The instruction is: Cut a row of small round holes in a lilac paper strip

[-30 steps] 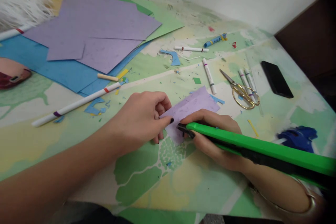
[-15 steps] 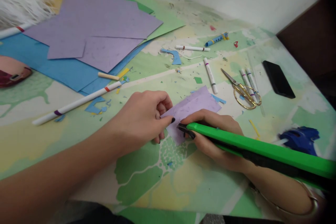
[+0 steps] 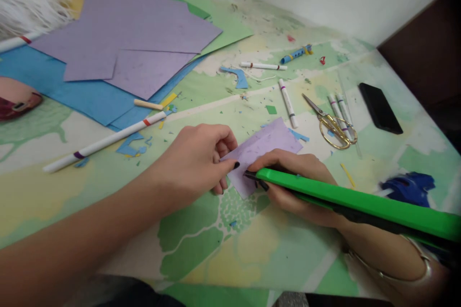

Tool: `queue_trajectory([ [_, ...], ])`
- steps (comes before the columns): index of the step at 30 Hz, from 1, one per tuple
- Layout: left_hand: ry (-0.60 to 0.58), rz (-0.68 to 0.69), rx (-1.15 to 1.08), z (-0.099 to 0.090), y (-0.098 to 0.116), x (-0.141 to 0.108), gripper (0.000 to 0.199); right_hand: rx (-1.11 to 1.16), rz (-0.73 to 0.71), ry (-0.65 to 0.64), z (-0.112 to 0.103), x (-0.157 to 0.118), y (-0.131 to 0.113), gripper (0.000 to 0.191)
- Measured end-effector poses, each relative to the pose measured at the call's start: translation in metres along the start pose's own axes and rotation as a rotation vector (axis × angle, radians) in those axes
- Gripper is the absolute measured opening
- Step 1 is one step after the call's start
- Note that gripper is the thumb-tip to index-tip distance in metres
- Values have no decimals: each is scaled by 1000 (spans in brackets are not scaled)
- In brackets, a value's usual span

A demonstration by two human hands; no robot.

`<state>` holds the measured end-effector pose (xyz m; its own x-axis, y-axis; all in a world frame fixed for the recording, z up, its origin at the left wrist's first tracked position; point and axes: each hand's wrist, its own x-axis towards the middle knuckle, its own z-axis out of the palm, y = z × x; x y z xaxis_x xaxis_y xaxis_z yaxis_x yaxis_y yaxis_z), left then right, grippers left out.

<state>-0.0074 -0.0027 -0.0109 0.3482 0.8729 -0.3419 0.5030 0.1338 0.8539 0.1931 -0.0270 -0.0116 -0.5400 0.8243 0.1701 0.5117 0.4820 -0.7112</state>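
Note:
A small piece of purple paper (image 3: 275,136) lies at an angle on the patterned tablecloth between my hands. My left hand (image 3: 205,160) grips its left corner, thumb on top and fingers curled at the edge. In my right hand (image 3: 298,177) is a long green utility knife (image 3: 345,198) with black parts, held like a pen. Its dark tip rests at the lower left part of the purple paper. Whether the blade cuts into the paper is too small to tell. My right fingers partly cover the paper.
Gold-handled scissors (image 3: 334,129), several markers (image 3: 288,104) and a black phone (image 3: 380,107) lie to the right, with a blue glue gun (image 3: 408,189) nearer. Large purple sheets (image 3: 137,19) overlap blue sheets (image 3: 72,86) at left. A white paper tube (image 3: 104,141) and scraps surround my hands.
Both hands keep their grips on the paper and the knife. The knife's tip stays at nearly the same spot, and the right forearm has shifted only slightly.

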Motion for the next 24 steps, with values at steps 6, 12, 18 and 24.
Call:
queue_trajectory([
  [6, 2, -6, 26, 1, 0, 1, 10, 13, 20, -11, 0, 0, 0, 26],
  [12, -19, -59, -8, 0, 0, 0, 8, 205, 107, 67, -5, -3, 4, 20],
  [18, -170, -27, -325, 2, -3, -1, 14, 386, 67, 272, 2, -9, 10, 28],
  [24, -214, -45, -498, 6, -2, 0, 29, 248, -63, 344, 8, -7, 2, 31],
])
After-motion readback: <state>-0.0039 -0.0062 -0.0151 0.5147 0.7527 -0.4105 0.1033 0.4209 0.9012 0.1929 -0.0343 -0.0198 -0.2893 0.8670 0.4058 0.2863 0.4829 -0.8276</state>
